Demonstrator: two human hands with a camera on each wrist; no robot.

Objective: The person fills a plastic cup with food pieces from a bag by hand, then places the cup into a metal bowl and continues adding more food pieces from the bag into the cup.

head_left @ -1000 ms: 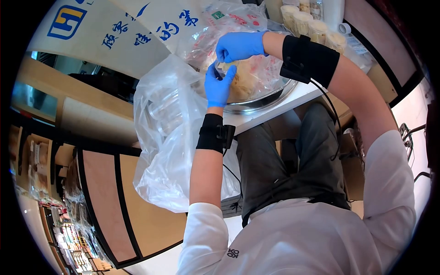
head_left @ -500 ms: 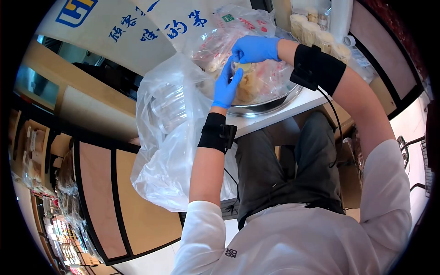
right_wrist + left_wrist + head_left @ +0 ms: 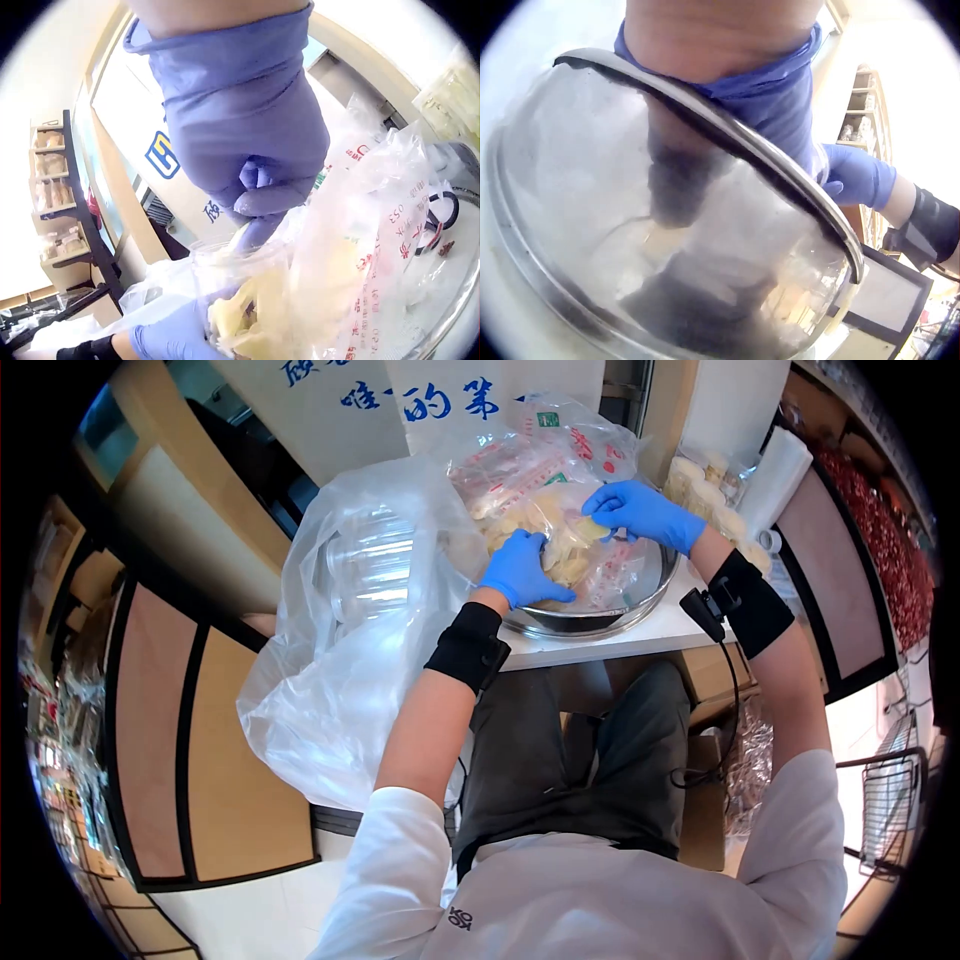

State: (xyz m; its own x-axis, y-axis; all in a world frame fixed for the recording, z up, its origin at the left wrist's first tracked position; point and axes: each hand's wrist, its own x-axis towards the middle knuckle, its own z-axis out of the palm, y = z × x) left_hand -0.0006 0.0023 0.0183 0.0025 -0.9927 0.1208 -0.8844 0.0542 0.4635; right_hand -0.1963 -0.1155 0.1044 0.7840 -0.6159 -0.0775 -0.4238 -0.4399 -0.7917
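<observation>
Blue gloves cover both hands. My left hand (image 3: 518, 570) is low over a steel basin (image 3: 655, 588), with its thumb spread toward the near rim. In the right wrist view its fingers curve round the side of a clear plastic jar (image 3: 206, 268) with pale yellow slices (image 3: 244, 311) inside. My right hand (image 3: 645, 515) is above and to the right of it, pinching a pale yellow slice (image 3: 594, 530) between thumb and fingertips. A clear plastic bag (image 3: 610, 575) with red print lines the basin and holds more pale pieces. The left wrist view shows mostly the basin's outer wall.
A large translucent bag (image 3: 310, 710) with stacked clear jars (image 3: 375, 565) stands left of the basin. Several filled jars (image 3: 690, 485) line the back right, near a white roll (image 3: 785, 475). A board (image 3: 500, 420) with blue writing stands behind. The white table's front edge (image 3: 560, 650) faces my legs.
The hands were close together at the jar; the right hand has moved off to the right, and the left has lowered toward the basin's near side. The head view has swung right.
</observation>
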